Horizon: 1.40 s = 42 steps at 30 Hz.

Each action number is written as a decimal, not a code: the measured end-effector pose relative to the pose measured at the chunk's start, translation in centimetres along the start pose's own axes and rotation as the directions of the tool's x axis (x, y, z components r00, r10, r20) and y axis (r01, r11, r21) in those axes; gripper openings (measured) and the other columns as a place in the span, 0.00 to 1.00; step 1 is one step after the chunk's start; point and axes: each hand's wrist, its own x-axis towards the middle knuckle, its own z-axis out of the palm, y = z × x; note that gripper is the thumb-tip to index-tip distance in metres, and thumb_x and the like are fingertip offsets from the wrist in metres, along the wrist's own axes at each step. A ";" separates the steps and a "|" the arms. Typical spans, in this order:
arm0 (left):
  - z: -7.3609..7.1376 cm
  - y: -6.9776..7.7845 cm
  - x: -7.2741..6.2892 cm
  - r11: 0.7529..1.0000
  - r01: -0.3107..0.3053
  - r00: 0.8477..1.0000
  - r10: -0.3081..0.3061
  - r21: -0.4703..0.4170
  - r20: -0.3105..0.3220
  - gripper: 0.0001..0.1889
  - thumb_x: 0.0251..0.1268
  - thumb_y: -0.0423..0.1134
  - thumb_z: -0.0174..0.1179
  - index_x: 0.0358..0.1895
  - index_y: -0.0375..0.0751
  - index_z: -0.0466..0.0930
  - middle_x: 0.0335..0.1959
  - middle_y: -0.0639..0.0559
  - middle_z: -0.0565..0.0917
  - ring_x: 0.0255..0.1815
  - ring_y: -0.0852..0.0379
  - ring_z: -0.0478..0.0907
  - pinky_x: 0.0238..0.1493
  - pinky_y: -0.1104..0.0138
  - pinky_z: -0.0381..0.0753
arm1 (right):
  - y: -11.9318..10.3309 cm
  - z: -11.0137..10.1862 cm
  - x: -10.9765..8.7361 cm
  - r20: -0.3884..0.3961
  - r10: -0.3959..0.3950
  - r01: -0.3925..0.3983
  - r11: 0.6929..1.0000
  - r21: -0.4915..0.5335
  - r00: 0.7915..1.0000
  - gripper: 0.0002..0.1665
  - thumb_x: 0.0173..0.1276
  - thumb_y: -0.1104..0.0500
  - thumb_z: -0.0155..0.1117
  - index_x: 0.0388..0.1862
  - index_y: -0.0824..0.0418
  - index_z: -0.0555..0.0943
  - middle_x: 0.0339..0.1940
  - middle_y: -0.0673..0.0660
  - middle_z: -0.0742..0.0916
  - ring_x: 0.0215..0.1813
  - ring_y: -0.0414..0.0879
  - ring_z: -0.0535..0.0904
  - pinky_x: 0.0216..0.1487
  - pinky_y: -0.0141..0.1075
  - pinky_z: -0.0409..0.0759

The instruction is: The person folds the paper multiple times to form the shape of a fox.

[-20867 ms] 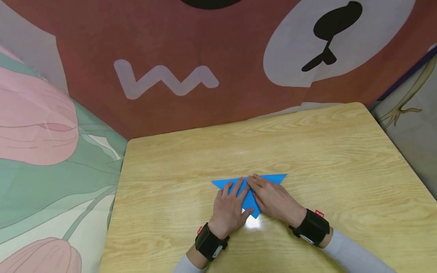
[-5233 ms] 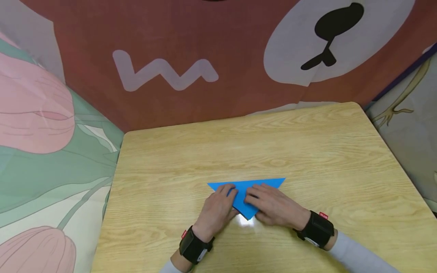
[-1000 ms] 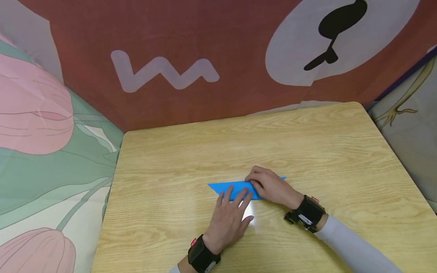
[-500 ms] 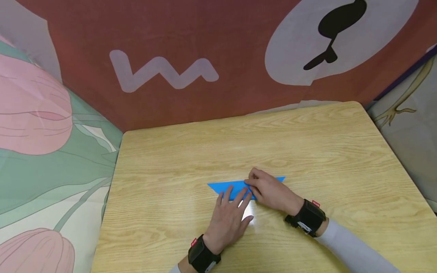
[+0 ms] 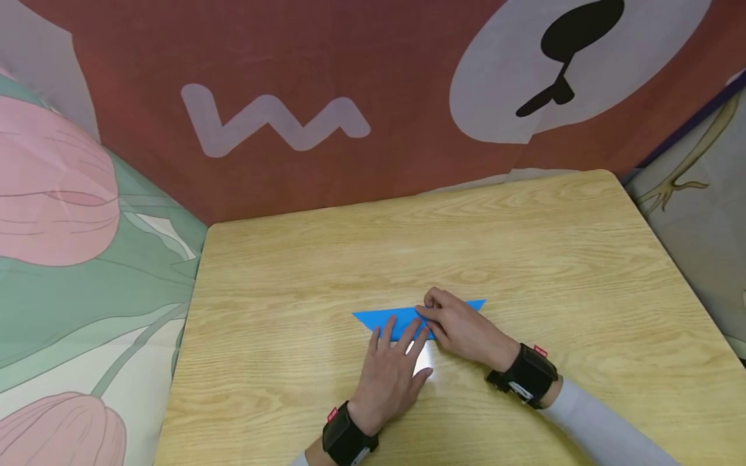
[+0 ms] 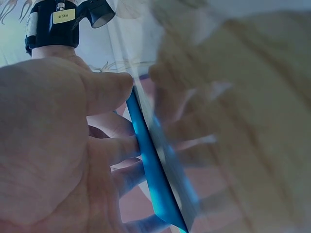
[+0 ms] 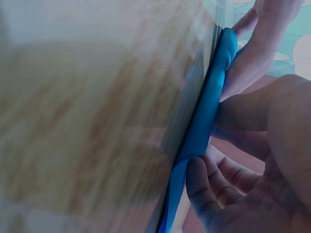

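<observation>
A folded blue sheet of paper [image 5: 373, 318] lies on the wooden table as a wide strip with pointed ends. My left hand [image 5: 387, 382] rests on it with fingers spread, fingertips over the lower edge and the thumb out to the side. My right hand [image 5: 466, 327] touches the paper right of centre, one fingertip near its top edge and other fingers bent back. In the left wrist view the paper [image 6: 150, 165] appears edge-on beside the fingers. From the right wrist, thumb and fingertips meet the paper [image 7: 201, 121], where a layered edge shows; whether they pinch it is unclear.
The wood-grain table [image 5: 291, 278] extends around the paper on every side. Behind it hangs a brown backdrop [image 5: 280, 175] with a cartoon face, and a floral sheet [image 5: 52, 310] is at the left. Black bands [image 5: 350, 433] circle both wrists.
The paper was a triangle with a lower tip; that tip is now folded up, leaving a strip. Within the last second, the right fingertips shifted slightly; the left hand stayed nearly still.
</observation>
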 end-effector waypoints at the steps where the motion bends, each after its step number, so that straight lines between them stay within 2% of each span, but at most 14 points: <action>1: 0.0 0.0 0.0 1.000 0.000 1.000 0.000 0.001 0.000 0.39 0.80 0.69 0.50 0.86 0.58 0.60 0.86 0.58 0.63 0.83 0.38 0.63 0.76 0.42 0.74 | 0.0 0.0 0.0 0.002 -0.001 0.001 1.000 -0.004 1.000 0.20 0.74 0.67 0.69 0.63 0.67 0.87 0.48 0.53 0.79 0.46 0.41 0.74 0.47 0.36 0.81; 7: -0.1 0.2 -0.1 1.000 0.007 1.000 -0.007 -0.006 0.005 0.40 0.79 0.69 0.50 0.86 0.57 0.59 0.87 0.58 0.62 0.84 0.37 0.63 0.77 0.43 0.73 | 0.0 0.0 -0.1 0.010 -0.008 0.008 0.999 -0.037 1.000 0.20 0.74 0.66 0.69 0.64 0.67 0.86 0.48 0.52 0.79 0.45 0.41 0.74 0.46 0.36 0.81; 15: -0.2 0.4 -0.4 1.000 0.007 1.000 -0.007 0.007 0.021 0.41 0.80 0.70 0.48 0.87 0.55 0.57 0.88 0.56 0.59 0.86 0.39 0.59 0.80 0.45 0.69 | -0.2 -0.3 -0.2 0.044 0.021 -0.020 0.999 -0.037 0.999 0.23 0.76 0.64 0.69 0.67 0.66 0.84 0.49 0.51 0.78 0.45 0.40 0.73 0.46 0.35 0.80; 24: 0.0 0.6 -0.8 1.000 0.005 1.000 -0.005 -0.022 0.007 0.42 0.80 0.69 0.49 0.87 0.51 0.58 0.88 0.54 0.59 0.86 0.37 0.58 0.81 0.44 0.67 | -0.2 -0.3 -0.4 0.064 0.022 -0.020 0.999 -0.041 0.998 0.25 0.77 0.61 0.70 0.70 0.67 0.82 0.52 0.54 0.78 0.48 0.42 0.74 0.49 0.37 0.81; 34: -0.1 0.6 -1.0 0.997 0.020 0.998 -0.015 -0.073 0.065 0.42 0.82 0.68 0.47 0.88 0.49 0.54 0.89 0.54 0.56 0.88 0.38 0.53 0.83 0.44 0.64 | -0.2 -0.3 -0.4 0.079 0.028 -0.024 0.998 -0.053 0.996 0.26 0.77 0.60 0.69 0.70 0.66 0.82 0.53 0.54 0.78 0.48 0.42 0.73 0.49 0.37 0.81; 42: 0.0 0.6 -1.5 0.996 0.031 0.997 -0.024 -0.084 0.078 0.42 0.83 0.67 0.46 0.87 0.46 0.55 0.89 0.54 0.55 0.89 0.39 0.52 0.84 0.45 0.63 | 0.0 -0.3 -0.3 0.084 0.027 -0.022 0.998 -0.061 0.996 0.26 0.77 0.60 0.69 0.71 0.65 0.81 0.54 0.54 0.79 0.48 0.42 0.73 0.49 0.38 0.81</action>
